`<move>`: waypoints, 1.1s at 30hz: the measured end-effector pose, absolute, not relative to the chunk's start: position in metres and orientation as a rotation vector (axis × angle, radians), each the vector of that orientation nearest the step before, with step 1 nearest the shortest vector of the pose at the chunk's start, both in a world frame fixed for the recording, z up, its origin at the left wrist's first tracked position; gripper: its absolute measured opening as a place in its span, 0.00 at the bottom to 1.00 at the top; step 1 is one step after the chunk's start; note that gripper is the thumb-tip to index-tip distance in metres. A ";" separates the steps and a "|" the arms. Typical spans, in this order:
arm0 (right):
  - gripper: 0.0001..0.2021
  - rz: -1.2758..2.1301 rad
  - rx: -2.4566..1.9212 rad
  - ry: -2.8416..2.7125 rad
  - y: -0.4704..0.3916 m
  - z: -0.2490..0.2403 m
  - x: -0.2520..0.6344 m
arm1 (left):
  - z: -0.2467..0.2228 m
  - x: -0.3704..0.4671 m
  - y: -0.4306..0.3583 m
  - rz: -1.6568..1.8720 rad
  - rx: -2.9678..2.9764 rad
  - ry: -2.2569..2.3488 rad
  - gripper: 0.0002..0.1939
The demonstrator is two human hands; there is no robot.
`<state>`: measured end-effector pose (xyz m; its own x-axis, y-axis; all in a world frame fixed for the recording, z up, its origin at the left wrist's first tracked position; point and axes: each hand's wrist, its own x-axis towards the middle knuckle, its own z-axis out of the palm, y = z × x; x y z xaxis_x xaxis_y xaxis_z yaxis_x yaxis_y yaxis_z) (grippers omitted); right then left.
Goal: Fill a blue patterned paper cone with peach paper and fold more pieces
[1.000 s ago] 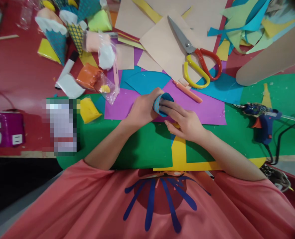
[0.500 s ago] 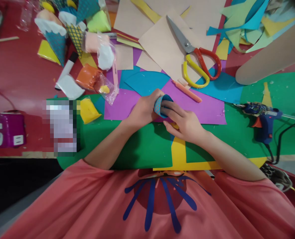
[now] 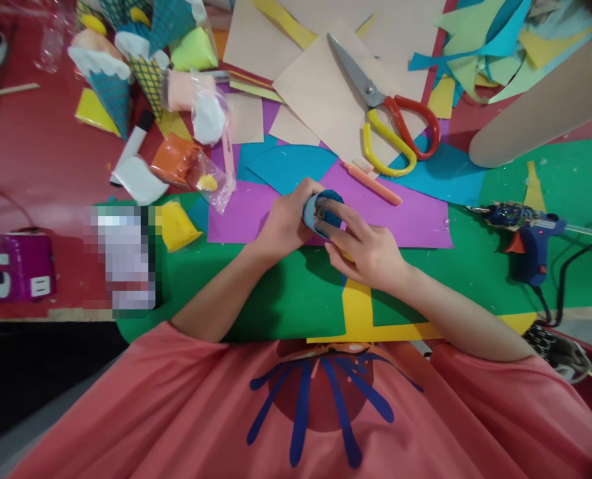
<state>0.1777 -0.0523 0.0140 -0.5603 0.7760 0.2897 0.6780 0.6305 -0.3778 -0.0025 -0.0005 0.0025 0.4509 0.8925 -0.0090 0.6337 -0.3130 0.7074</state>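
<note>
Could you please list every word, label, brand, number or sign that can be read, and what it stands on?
No text can be read.
Pink stick: dark marks, too small.
Purple box: white labels, too blurred.
Grey bar: dark marks, too small.
Pixelated patch: unreadable.

Wearer in a loose coral-red top (image 3: 201, 426), fabric smooth, softly creased toward both sides. Left sleeve (image 3: 161, 359) wide, hem near the elbow, below and outward of the left hand (image 3: 286, 223). Right sleeve (image 3: 500, 392) same colour and cut, below and outward of the right hand (image 3: 376, 253). Chest print, lower than both hands and roughly between them: dark red rounded patch (image 3: 318, 406), several navy strokes (image 3: 300, 419) fanning downward, ends rounded. Print's upper edge shows orange and a small white oval (image 3: 356, 348).
</note>
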 end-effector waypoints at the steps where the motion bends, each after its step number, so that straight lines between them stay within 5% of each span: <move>1: 0.18 0.304 -1.153 -2.424 -0.052 0.014 0.178 | 0.003 -0.002 -0.001 0.513 2.062 1.274 0.07; 13: 0.17 0.150 -1.138 -2.356 -0.054 0.010 0.179 | -0.002 -0.003 -0.001 0.473 2.129 1.242 0.06; 23: 0.16 0.665 -1.109 -2.186 -0.050 0.019 0.179 | -0.008 -0.005 -0.001 0.531 2.171 1.215 0.13; 33: 0.16 0.632 -1.159 -2.184 -0.045 0.010 0.179 | -0.014 -0.002 0.000 0.636 2.090 1.126 0.20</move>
<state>0.1785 -0.0450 0.0098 -0.4538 0.8492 0.2700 0.5740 0.5103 -0.6404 -0.0022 0.0001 -0.0136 0.5086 0.8550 0.1012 0.5276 -0.4024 0.7481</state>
